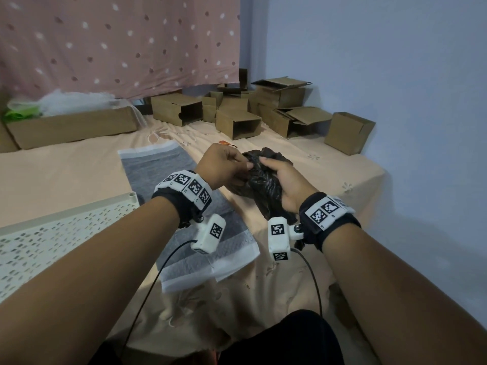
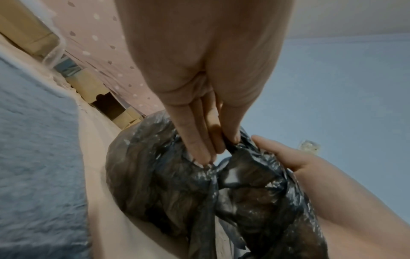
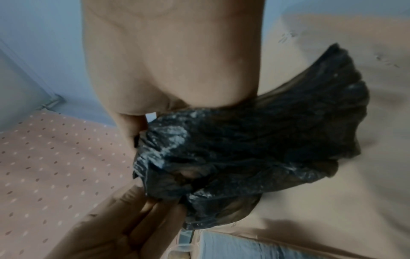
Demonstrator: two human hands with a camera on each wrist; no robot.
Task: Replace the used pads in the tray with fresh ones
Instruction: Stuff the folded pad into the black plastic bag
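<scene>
A crumpled black plastic bag (image 1: 266, 177) is held above the bed between both hands. My left hand (image 1: 224, 164) pinches its gathered top edge with fingers and thumb; the left wrist view shows the fingertips (image 2: 201, 154) pressed into the bag (image 2: 177, 189). My right hand (image 1: 284, 180) grips the bag's side, and the bag (image 3: 255, 140) bunches under its palm in the right wrist view. A grey pad with white borders (image 1: 184, 206) lies flat on the bed below the left wrist. The white perforated tray (image 1: 66, 227) sits at the left.
Several open cardboard boxes (image 1: 237, 119) crowd the far end of the bed. A long flat carton (image 1: 73, 127) with white and green material lies at the back left. A spotted pink curtain (image 1: 118, 43) hangs behind; a blue wall (image 1: 395, 75) stands to the right.
</scene>
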